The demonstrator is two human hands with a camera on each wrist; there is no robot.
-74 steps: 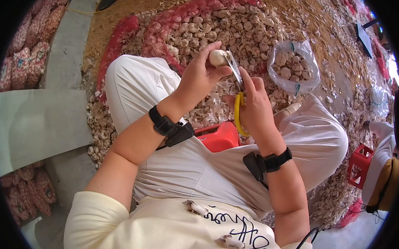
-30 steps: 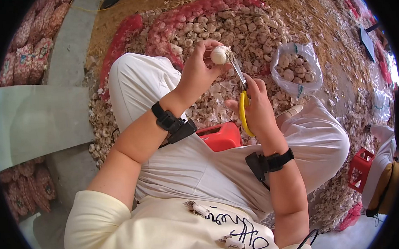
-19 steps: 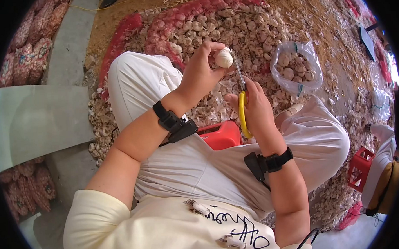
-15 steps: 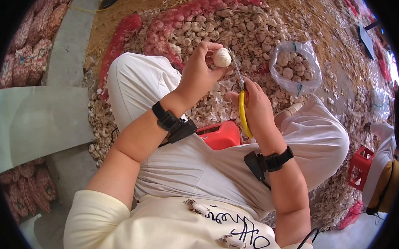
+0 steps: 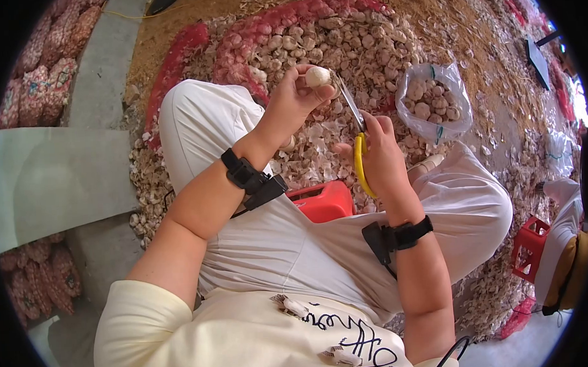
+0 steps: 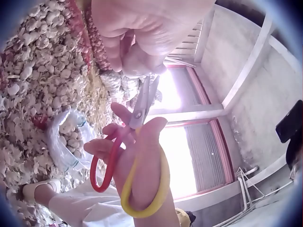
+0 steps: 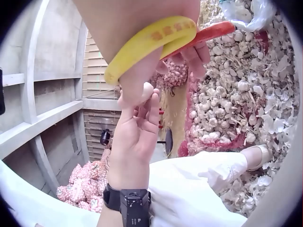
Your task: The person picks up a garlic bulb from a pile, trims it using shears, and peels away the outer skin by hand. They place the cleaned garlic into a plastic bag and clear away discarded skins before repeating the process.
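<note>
My left hand (image 5: 297, 99) grips a pale, peeled-looking garlic bulb (image 5: 317, 76) in its fingers and thumb, above the heap. My right hand (image 5: 385, 157) holds a pair of scissors (image 5: 362, 165) with one yellow and one red handle (image 6: 103, 175). In the left wrist view the scissor blades (image 6: 144, 101) stand slightly apart and point at the left hand. Their tips reach close to the right side of the bulb in the head view. The right wrist view shows the bulb (image 7: 147, 90) partly hidden behind the right hand.
Loose garlic bulbs (image 5: 302, 44) and skins lie ahead, edged by red netting (image 5: 234, 59). A clear plastic bag (image 5: 463, 116) of bulbs stands at the right. A red stool (image 5: 327, 202) shows between the legs. Another seated person's leg (image 5: 561, 219) is at far right.
The left hand has turned the bulb and shifted it slightly left, away from the scissors. The blades show more widely parted than half a second ago. The right hand has barely moved.
</note>
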